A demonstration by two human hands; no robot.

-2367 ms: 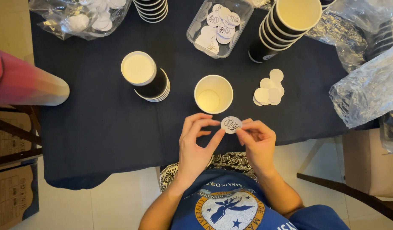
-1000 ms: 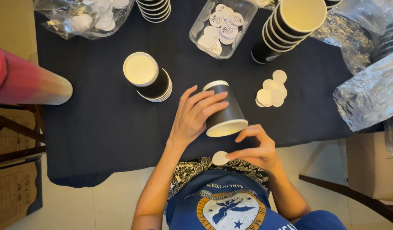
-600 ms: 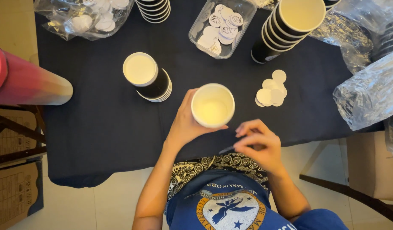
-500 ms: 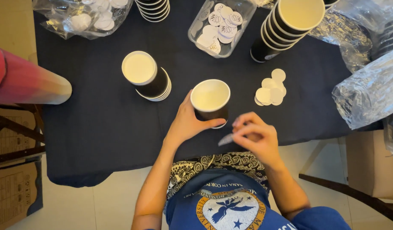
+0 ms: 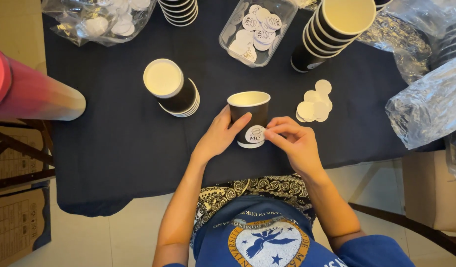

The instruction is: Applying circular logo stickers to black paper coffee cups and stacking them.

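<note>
left hand [image 5: 219, 136]: wraps the near left side of a black paper cup [image 5: 249, 116]; thumb lies up the cup wall, fingers curl behind, closed on the cup to steady it while the sticker goes on.
right hand [image 5: 293, 143]: fingers narrow, tips pinched together at the edge of a round white sticker [image 5: 255, 134]; seems to press it flat onto the cup wall.
black paper cup: upright on the table [image 5: 114, 148], near the front edge, just ahead of the person; open mouth up, pale inside, looks empty.
round white sticker: on the lower part of the cup wall, facing the person, touching the cup; dark printed mark on it.
loose stickers [image 5: 314, 105]: small overlapping pile of white discs on the table right of the cup, near the right hand, apart from it; likely kept there for easy reach.
clear tub [image 5: 257, 29]: further back, holds more printed discs.
short cup stack [image 5: 171, 89]: left of the held cup, tilted toward the camera, apart from the left hand.
tall cup stack [image 5: 331, 32]: back right, leaning, black outside and pale inside.
third cup stack [image 5: 178, 9]: top edge, partly cut off.
plastic bags [image 5: 425, 99]: crinkled clear wrap on the right; another bag with white discs at back left.
red tube [image 5: 30, 91]: lies at the left table edge.
</note>
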